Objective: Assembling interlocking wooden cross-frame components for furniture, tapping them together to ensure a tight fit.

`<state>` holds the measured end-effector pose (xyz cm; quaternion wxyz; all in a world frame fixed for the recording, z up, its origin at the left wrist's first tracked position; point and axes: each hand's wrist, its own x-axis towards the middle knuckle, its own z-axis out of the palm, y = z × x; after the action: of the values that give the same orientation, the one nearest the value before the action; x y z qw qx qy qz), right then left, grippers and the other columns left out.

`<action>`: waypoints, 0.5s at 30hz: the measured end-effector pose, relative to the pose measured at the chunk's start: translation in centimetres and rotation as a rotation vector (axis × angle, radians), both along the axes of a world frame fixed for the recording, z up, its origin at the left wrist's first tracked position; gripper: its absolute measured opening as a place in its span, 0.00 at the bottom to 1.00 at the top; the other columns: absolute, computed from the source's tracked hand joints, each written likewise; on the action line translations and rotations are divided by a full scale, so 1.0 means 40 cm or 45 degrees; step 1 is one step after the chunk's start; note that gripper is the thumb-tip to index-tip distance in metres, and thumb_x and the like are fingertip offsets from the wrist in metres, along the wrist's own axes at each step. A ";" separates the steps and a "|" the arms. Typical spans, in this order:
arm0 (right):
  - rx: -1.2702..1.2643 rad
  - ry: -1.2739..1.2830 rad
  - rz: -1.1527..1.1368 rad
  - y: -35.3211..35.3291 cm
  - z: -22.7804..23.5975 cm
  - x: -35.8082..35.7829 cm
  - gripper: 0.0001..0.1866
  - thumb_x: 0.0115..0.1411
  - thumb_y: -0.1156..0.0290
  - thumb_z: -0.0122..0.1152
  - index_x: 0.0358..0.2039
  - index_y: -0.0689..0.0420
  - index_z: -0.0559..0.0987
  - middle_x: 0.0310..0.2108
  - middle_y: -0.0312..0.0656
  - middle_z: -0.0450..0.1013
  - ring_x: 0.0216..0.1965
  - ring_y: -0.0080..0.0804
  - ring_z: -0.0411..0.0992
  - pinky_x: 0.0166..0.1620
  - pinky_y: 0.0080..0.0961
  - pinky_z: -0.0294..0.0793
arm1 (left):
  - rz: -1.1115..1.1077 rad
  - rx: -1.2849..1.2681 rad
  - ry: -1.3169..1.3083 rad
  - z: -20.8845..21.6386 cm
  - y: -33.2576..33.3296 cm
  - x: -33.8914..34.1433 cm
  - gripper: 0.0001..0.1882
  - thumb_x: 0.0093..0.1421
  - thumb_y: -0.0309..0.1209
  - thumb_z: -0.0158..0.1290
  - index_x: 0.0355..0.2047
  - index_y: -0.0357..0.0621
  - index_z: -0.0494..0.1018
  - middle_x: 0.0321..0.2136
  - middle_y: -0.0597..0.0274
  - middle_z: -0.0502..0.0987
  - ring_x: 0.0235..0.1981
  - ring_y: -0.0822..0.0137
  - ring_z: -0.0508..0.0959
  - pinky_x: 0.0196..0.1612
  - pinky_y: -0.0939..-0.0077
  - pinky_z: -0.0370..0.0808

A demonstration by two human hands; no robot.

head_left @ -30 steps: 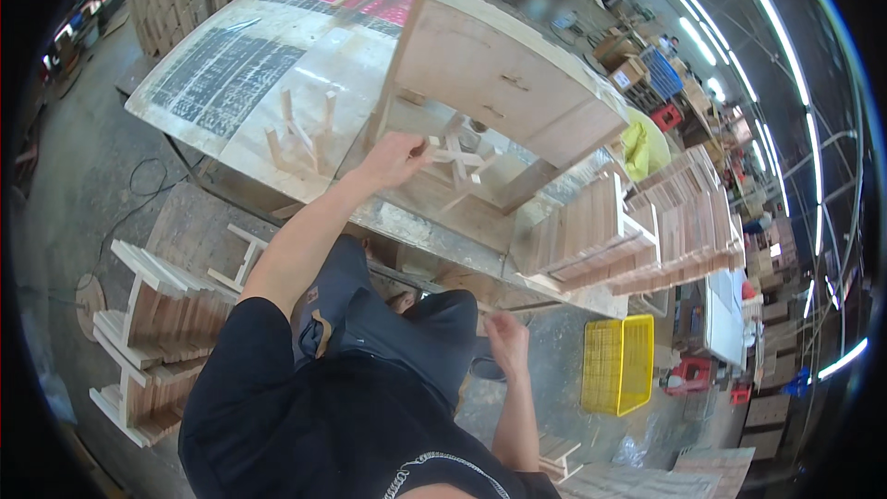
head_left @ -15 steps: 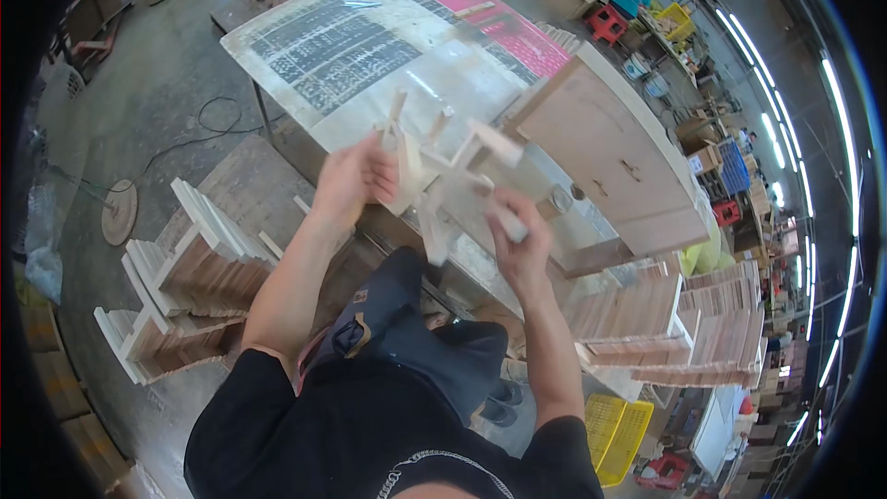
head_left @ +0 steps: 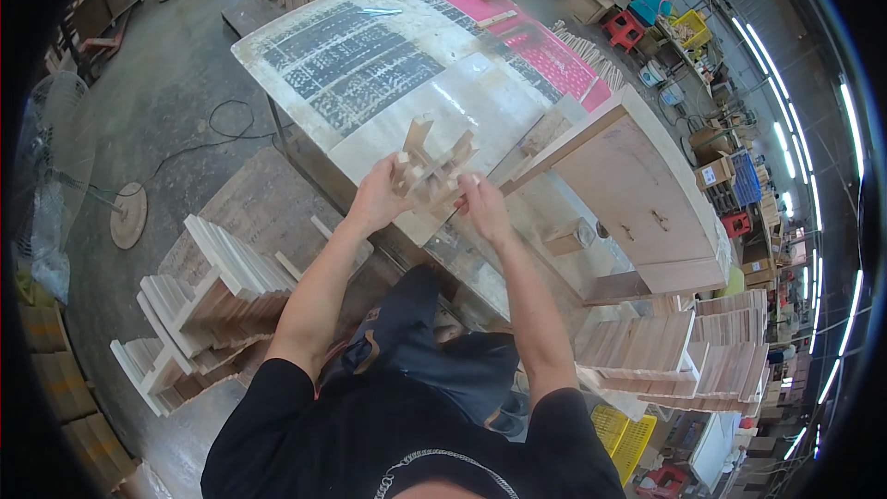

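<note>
Over the near edge of the worktable (head_left: 370,155), a small pale wooden piece with several short arms (head_left: 432,174) is between my two hands; its exact shape is blurred. My left hand (head_left: 377,196) is closed on its left side, fingers curled toward the middle. At its right side my right hand (head_left: 482,207) pinches the wood between thumb and fingers. Just right of the hands stands a tilted wooden box-like fixture (head_left: 624,194) with an open side. Beneath it, a small wooden block (head_left: 570,237) lies on the surface.
Stacks of cross-shaped wooden pieces stand at my left (head_left: 217,291) and right (head_left: 637,344). A fan (head_left: 60,139) and its cable are on the floor at left. Yellow crates (head_left: 621,439) sit low at right. A person (head_left: 654,2) in teal works far off at right.
The wooden piece, spread out and blurred by motion before, now sits closer between my hands. My right hand has moved left and up toward my left hand.
</note>
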<state>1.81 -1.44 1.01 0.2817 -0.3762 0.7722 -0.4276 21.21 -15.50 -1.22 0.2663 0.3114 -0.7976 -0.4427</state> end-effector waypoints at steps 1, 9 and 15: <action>-0.111 0.106 0.009 0.012 -0.015 0.031 0.21 0.63 0.57 0.66 0.44 0.63 0.75 0.30 0.47 0.78 0.31 0.38 0.77 0.37 0.34 0.76 | -0.075 0.186 -0.060 0.013 -0.008 -0.002 0.39 0.47 0.33 0.72 0.58 0.34 0.68 0.51 0.44 0.78 0.55 0.54 0.79 0.55 0.63 0.75; -0.215 0.744 -0.251 -0.023 -0.123 0.108 0.29 0.55 0.58 0.72 0.47 0.67 0.73 0.41 0.59 0.74 0.46 0.58 0.72 0.50 0.47 0.72 | 0.109 -0.163 0.054 -0.095 0.025 -0.035 0.24 0.57 0.30 0.63 0.52 0.36 0.70 0.38 0.43 0.80 0.42 0.43 0.82 0.44 0.59 0.77; -0.283 0.521 -0.230 -0.026 -0.144 0.072 0.27 0.55 0.62 0.71 0.46 0.68 0.72 0.40 0.61 0.74 0.45 0.61 0.72 0.49 0.49 0.72 | 0.244 -0.259 0.107 -0.120 0.070 -0.044 0.22 0.56 0.29 0.62 0.51 0.38 0.70 0.37 0.42 0.79 0.41 0.40 0.79 0.43 0.51 0.75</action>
<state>4.69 -2.49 -4.76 0.0372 -0.4132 0.7918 -0.4483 19.47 -12.70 -6.03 0.3708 0.3385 -0.7931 -0.3447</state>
